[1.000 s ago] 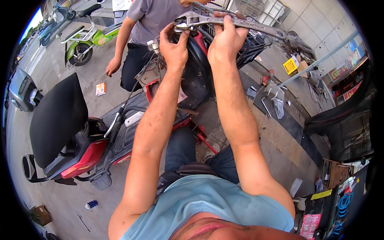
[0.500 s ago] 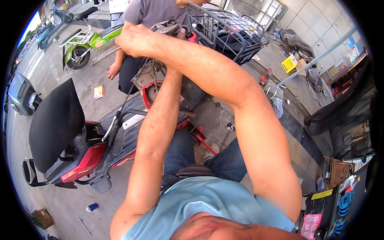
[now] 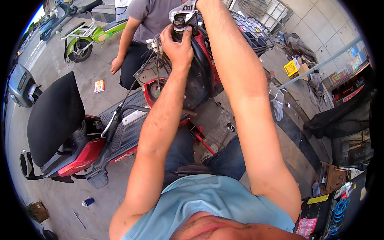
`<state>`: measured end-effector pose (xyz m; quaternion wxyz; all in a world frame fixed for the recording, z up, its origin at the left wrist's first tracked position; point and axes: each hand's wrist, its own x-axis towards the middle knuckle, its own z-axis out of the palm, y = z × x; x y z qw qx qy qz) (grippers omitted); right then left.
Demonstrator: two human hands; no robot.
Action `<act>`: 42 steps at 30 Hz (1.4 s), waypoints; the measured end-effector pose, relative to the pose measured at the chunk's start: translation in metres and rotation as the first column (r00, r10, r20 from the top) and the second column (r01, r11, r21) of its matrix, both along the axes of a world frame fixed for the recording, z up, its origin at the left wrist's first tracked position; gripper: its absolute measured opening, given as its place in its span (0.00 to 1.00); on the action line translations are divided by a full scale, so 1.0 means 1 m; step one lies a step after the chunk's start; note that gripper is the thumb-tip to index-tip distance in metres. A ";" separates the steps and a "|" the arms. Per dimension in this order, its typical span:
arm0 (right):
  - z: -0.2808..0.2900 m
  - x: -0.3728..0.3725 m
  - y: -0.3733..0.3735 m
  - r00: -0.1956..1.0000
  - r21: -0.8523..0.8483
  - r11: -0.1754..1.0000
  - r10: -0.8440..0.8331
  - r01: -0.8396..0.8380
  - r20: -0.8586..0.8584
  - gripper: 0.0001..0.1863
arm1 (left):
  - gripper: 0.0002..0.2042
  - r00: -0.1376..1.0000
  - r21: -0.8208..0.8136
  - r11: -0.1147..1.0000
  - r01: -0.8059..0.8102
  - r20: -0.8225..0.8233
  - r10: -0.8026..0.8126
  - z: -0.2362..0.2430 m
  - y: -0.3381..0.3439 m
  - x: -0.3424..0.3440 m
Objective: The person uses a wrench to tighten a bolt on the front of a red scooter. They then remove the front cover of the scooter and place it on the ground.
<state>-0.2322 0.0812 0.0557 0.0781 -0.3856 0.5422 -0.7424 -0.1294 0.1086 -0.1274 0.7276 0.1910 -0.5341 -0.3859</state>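
At the top of the view, an adjustable wrench has its silvery jaws around a nut on top of the scooter's bare steering stem. My right hand is closed on the wrench's handle; the picture's upper edge cuts off most of this hand. Just below the jaws, my left hand grips the stem, thumb on the right and fingers on the left. Cables and connectors hang loose beside the left hand. The red and black scooter stretches from lower left towards the stem.
A person in a grey shirt crouches just past the stem. A black wire basket stands to the right of it. A green scooter is parked at far left. On the paving lie a small box and a blue can.
My right arm has uncrossed from over the left, swinging right and away, and the wrench turned with it. My left hand and the nut now show. The view has shifted slightly.
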 end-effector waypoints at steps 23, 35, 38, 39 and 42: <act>-0.035 0.149 -0.074 0.217 0.601 0.665 0.571 0.444 -0.792 0.20 | 0.24 0.994 -0.078 0.991 0.106 0.036 -0.104 -0.017 -0.013 -0.006; -0.018 0.095 -0.120 0.591 0.850 0.352 0.804 -0.392 -0.060 0.24 | 0.23 0.999 -0.068 0.997 -0.024 0.031 0.026 -0.008 -0.006 0.004; -0.015 0.084 -0.123 0.676 0.803 0.475 0.726 -0.360 -0.127 0.21 | 0.23 0.999 -0.077 0.996 -0.037 0.033 0.040 -0.009 -0.009 0.004; -0.012 0.077 -0.122 0.718 0.766 0.533 0.682 -0.359 -0.138 0.20 | 0.23 0.997 -0.067 0.997 -0.048 0.054 0.051 -0.010 -0.012 0.003; -0.003 0.041 -0.106 0.857 0.587 0.736 0.498 -0.338 -0.131 0.18 | 0.25 0.998 -0.048 0.997 -0.056 0.017 0.057 -0.005 -0.008 0.001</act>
